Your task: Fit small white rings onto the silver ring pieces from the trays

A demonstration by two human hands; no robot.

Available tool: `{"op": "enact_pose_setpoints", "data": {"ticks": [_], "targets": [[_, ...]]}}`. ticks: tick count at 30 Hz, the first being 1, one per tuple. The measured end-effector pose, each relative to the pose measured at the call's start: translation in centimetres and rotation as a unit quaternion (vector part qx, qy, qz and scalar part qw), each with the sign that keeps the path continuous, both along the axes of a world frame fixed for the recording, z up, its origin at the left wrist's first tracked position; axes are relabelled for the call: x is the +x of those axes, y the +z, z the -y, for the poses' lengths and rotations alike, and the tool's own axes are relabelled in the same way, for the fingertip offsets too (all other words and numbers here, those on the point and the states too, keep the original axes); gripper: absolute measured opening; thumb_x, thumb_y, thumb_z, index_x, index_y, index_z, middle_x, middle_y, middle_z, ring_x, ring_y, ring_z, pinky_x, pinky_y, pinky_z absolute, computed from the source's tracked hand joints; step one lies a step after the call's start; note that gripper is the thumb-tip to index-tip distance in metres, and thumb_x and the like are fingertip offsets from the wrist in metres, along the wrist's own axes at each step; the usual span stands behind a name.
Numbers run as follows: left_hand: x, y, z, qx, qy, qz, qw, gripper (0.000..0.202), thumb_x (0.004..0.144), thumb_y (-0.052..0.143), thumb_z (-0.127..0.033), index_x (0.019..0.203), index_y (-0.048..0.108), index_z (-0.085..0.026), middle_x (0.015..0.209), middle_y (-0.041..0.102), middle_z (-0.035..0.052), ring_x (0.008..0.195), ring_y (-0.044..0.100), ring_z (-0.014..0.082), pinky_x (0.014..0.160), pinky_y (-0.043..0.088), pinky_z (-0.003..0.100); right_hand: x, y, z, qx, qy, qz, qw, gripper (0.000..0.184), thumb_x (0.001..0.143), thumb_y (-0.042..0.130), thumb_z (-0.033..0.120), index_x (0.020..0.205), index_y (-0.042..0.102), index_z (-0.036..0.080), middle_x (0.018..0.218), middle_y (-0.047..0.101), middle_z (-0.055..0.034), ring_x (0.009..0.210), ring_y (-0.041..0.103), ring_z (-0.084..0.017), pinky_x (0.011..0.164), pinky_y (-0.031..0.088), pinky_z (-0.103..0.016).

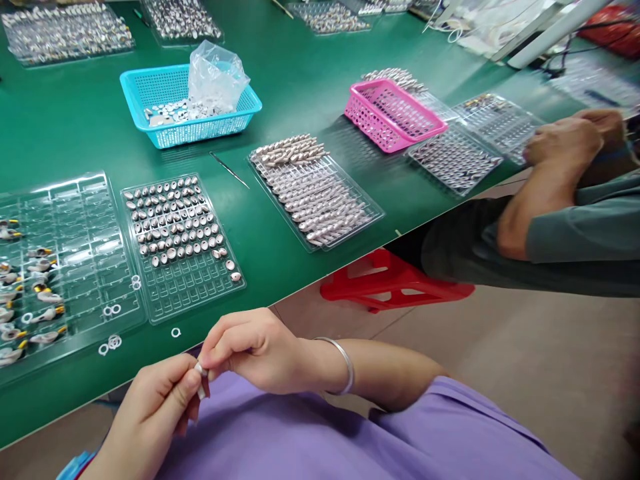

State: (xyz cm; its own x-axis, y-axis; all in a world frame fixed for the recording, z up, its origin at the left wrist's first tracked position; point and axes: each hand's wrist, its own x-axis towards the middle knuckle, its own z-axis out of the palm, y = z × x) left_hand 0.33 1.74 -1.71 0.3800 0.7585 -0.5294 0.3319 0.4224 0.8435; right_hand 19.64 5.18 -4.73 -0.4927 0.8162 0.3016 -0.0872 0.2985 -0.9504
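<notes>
My left hand (163,400) is closed, thumb and fingers pinching a small white part (201,391) low in front of my body. At the upper end of that part, the fingertips of my right hand (255,350) are pinched together on it. The fingers cover most of the piece, so its full shape does not show. Just beyond my hands, a loose white ring (176,332) lies near the table edge. A clear tray (175,300) beyond it holds rows of small cup-shaped pieces with dark openings.
At left, another clear tray (95,233) carries white, black and yellow parts. A tray of pale elongated pieces (320,193), tweezers (229,170), a blue basket (200,127) and a pink basket (375,123) stand farther off. A co-worker's arms (545,180) and a red stool (390,283) are right.
</notes>
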Motion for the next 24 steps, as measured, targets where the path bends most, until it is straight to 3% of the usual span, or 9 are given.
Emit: {"op": "enact_pose_setpoints", "data": {"ticks": [3, 11, 19, 24], "targets": [[0.1, 0.5, -0.1, 0.072, -0.024, -0.046, 0.996, 0.046, 0.093, 0.047, -0.051, 0.060, 0.053, -0.019, 0.055, 0.053, 0.0000, 0.050, 0.047, 0.0110, 0.047, 0.035, 0.020, -0.1, 0.1, 0.0, -0.021, -0.005, -0.022, 1.000, 0.017, 0.087, 0.059, 0.009, 0.074, 0.070, 0.013, 0.082, 0.074, -0.0081, 0.074, 0.072, -0.013, 0.069, 0.063, -0.022], [-0.2, 0.4, 0.2, 0.110, -0.038, -0.076, 0.990, 0.045, 0.094, 0.044, -0.046, 0.059, 0.053, -0.020, 0.054, 0.053, -0.0001, 0.050, 0.049, 0.0118, 0.049, 0.036, 0.021, -0.2, -0.1, 0.0, -0.066, 0.006, -0.048, 0.997, 0.013, 0.086, 0.065, 0.012, 0.074, 0.071, 0.013, 0.083, 0.072, -0.0077, 0.073, 0.071, -0.013, 0.072, 0.063, -0.024], [0.0, 0.4, 0.0, -0.044, -0.005, 0.019, 0.999, 0.049, 0.087, 0.052, -0.061, 0.066, 0.059, -0.017, 0.054, 0.055, -0.0002, 0.046, 0.046, 0.0095, 0.043, 0.033, 0.019, 0.4, 0.2, -0.9, -0.134, 0.073, -0.048, 0.987, 0.004, 0.078, 0.073, 0.014, 0.074, 0.073, 0.013, 0.082, 0.070, -0.0048, 0.071, 0.069, -0.011, 0.067, 0.059, -0.020], [0.1, -0.4, 0.2, -0.157, 0.006, 0.083, 0.984, 0.050, 0.079, 0.062, -0.065, 0.067, 0.061, -0.016, 0.049, 0.055, -0.0012, 0.037, 0.041, 0.0062, 0.037, 0.026, 0.017, 0.4, 0.5, -1.4, -0.283, 0.141, -0.034, 0.948, 0.008, 0.070, 0.075, 0.012, 0.067, 0.068, 0.013, 0.071, 0.068, -0.0004, 0.066, 0.067, -0.010, 0.062, 0.056, -0.019]]}}
